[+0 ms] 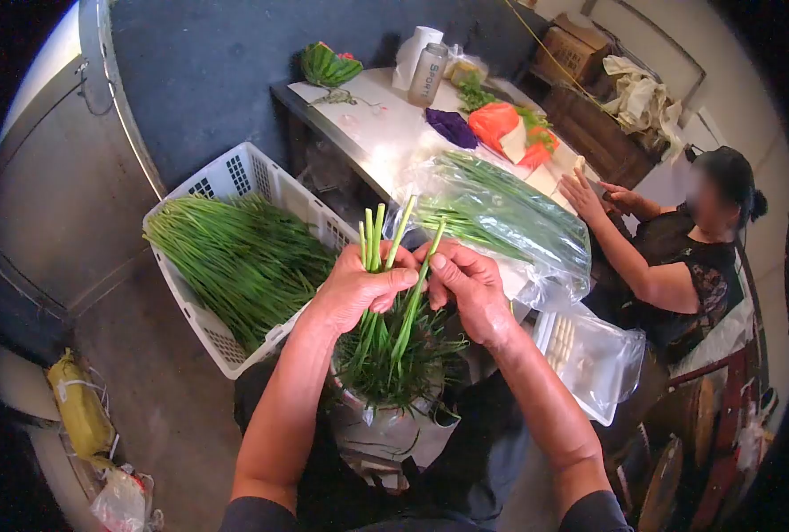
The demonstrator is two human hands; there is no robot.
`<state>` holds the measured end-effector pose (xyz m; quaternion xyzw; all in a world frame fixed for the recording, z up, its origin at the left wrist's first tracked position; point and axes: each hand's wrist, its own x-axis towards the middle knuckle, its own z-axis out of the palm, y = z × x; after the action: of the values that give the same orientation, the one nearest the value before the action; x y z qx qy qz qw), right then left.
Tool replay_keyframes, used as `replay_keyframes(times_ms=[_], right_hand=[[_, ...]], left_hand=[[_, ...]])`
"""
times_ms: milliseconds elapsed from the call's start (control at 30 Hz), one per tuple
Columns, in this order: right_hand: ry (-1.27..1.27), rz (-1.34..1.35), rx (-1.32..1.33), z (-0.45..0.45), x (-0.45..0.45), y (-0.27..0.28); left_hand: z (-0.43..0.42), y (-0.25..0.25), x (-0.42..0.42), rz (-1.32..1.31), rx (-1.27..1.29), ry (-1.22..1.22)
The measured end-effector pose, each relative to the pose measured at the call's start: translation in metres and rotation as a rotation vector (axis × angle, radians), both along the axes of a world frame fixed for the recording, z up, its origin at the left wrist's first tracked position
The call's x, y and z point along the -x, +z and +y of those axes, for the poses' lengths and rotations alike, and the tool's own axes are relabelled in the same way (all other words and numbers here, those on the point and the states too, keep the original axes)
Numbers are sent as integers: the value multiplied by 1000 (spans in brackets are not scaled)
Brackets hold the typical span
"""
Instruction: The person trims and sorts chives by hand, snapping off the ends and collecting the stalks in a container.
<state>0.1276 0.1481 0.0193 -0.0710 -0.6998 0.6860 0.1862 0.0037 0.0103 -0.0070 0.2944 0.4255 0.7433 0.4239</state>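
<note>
Several long green stalks (372, 232), like garlic scapes or chives, stand upright in my left hand (359, 288), whose fingers are wrapped round them. Just to its right, my right hand (465, 288) pinches a single green stalk (418, 288) between thumb and fingers. The two hands are close together. Below them, a round container (341, 387) between my knees holds a tangle of dark green leaves (403, 377). A white plastic crate (274, 173) full of long green stalks (235, 257) stands on the left.
A clear bag of green stalks (510, 208) lies on the table (385, 133) ahead, beyond a white tray (600, 410). Further back are a bottle (428, 78), a cut watermelon (330, 66) and red bags (494, 124). A person (678, 239) sits at the right, hands raised.
</note>
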Motion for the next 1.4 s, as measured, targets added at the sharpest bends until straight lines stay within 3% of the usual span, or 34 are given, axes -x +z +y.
replay_keyframes(times_ms=[367, 733, 1000, 1100, 1267, 1400], right_hand=[[-70, -24, 155, 2, -8, -20], [-245, -77, -231, 3, -16, -24], [-395, -86, -25, 26, -25, -38], [-349, -259, -196, 16, -32, -54], [-296, -149, -591, 19, -33, -105], [-302, -174, -442, 19, -32, -105]], left_hand=[[4, 1, -3, 57, 119, 15], [2, 1, -2, 196, 250, 72], [-2, 6, 3, 145, 235, 54], [-2, 4, 4, 69, 207, 38], [-2, 4, 4, 38, 165, -38], [-2, 6, 3, 44, 193, -41]])
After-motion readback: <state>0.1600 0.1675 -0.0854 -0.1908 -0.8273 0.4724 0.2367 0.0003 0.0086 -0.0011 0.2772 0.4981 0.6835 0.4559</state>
